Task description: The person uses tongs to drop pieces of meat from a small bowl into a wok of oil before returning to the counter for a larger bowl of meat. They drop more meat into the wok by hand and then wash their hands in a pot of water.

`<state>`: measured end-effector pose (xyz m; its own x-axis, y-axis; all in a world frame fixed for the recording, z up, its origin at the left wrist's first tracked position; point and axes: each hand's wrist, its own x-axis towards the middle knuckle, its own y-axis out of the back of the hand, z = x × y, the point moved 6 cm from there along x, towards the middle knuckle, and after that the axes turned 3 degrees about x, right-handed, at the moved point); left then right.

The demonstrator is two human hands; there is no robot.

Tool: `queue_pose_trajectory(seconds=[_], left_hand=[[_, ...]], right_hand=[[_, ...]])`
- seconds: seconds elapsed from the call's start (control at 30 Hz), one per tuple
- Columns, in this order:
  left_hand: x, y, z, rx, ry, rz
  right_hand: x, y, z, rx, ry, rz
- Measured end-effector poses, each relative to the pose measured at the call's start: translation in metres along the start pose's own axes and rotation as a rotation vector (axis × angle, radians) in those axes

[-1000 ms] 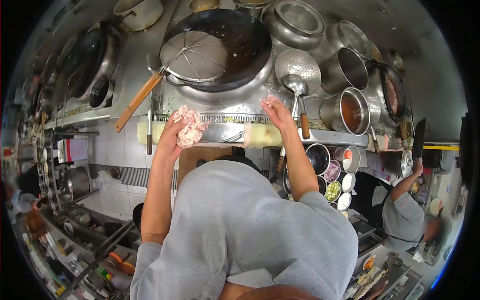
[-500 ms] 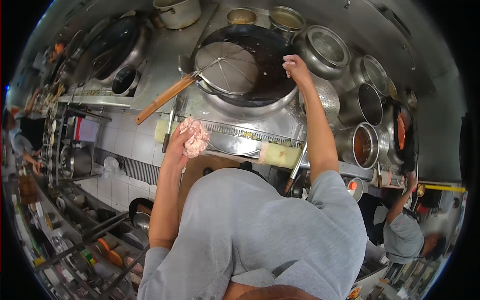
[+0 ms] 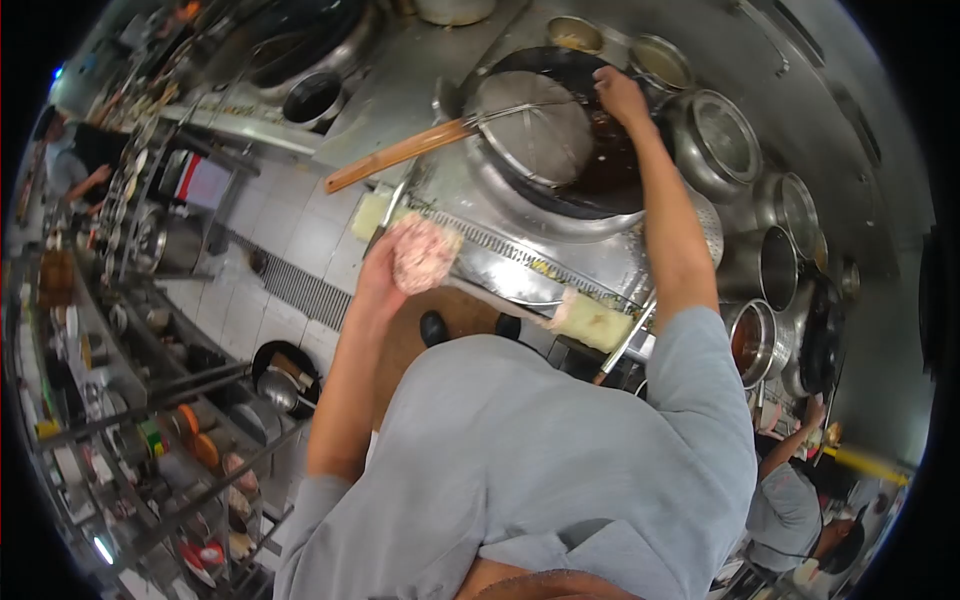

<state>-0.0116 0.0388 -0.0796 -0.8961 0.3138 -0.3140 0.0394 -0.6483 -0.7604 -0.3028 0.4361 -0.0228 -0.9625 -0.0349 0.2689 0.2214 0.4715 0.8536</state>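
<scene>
A lump of raw minced meat [image 3: 427, 254] rests in my left hand [image 3: 376, 278], whose fingers are curled round it. This hand is in front of the stove edge, lower left of the wok. Over the far right part of the large black wok [image 3: 617, 178] is my right hand [image 3: 622, 97]. Its fingers are drawn together; whether anything is between them is hidden. A round wire-mesh strainer [image 3: 545, 130] lies across the left of the wok, its long wooden handle [image 3: 398, 157] pointing lower left. Dark liquid with small pale bits shows in the wok.
Metal pots [image 3: 715, 145] and a pot of reddish liquid [image 3: 750, 340] line the right. Folded greenish cloths [image 3: 592, 320] lie along the stove front. Another wok [image 3: 300, 45] stands at upper left. Co-workers [image 3: 795, 510] are at the lower right and far left.
The camera view has turned, so the stove sits further right. My right hand has moved from the wok's right rim further in over it. The meat stays in my left hand.
</scene>
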Motion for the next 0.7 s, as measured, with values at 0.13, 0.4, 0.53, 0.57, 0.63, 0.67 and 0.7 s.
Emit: queue_pose_trajectory(seconds=[0.13,0.4,0.53,0.57,0.63,0.67,0.7], left_hand=[[0.003,-0.030,0.012,-0.042,-0.001,-0.064],[0.044,-0.070,0.006,0.119,-0.017,-0.235],[0.054,-0.072,0.006,0.181,-0.059,-0.279],[0.059,-0.070,0.003,0.261,-0.083,-0.270],[0.064,-0.069,-0.004,0.360,-0.102,-0.281],[0.066,-0.067,-0.008,0.382,-0.095,-0.302],[0.064,-0.068,-0.010,0.407,-0.088,-0.323]], right_hand=[[-0.099,0.039,-0.135,0.380,0.223,-0.010],[-0.230,-0.050,-0.189,1.296,-0.350,-0.670],[-0.215,-0.022,-0.193,0.733,-0.159,-0.445],[-0.211,-0.012,-0.194,0.562,-0.127,-0.358],[-0.205,-0.003,-0.208,0.554,-0.030,-0.298],[-0.204,-0.001,-0.214,0.553,0.018,-0.272],[-0.204,0.000,-0.213,0.675,-0.037,-0.272]])
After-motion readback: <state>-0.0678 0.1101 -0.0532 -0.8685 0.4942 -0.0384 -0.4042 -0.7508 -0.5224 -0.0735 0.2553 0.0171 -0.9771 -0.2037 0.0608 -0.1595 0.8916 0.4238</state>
